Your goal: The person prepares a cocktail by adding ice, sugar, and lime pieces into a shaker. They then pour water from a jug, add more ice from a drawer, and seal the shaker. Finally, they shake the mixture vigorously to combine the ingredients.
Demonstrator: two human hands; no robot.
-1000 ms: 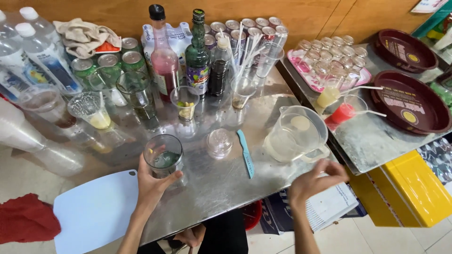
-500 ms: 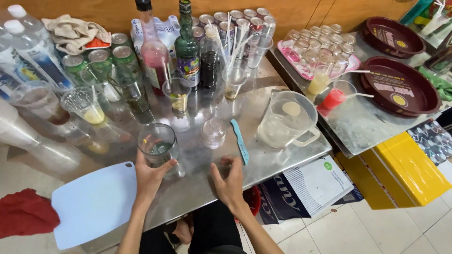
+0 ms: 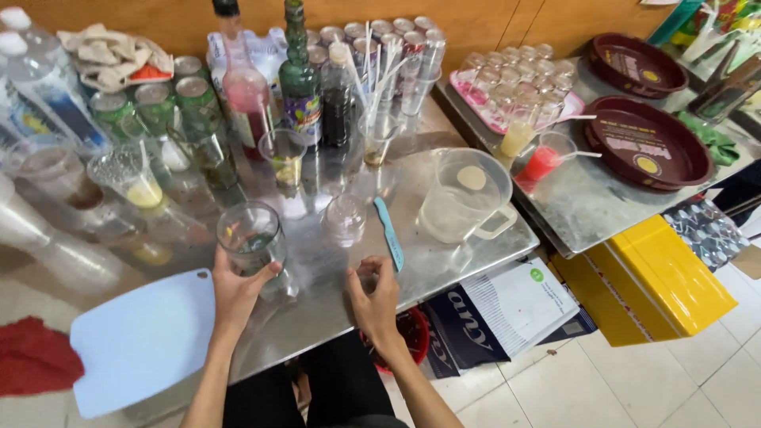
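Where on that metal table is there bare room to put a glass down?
Bare metal lies between the left hand holding a glass and the right hand, and near the edge below the jug. The white board is bare. The back, among the bottles, is crowded.

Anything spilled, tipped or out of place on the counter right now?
No spill or breakage shows. Oddities: the white cutting board overhangs the metal counter's front edge, and a small clear glass sits upside down. The left hand holds its glass upright.

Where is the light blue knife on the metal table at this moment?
In the head view, the light blue knife lies on the metal table near its front edge, between the small upturned glass and the clear plastic jug, just above the right hand.
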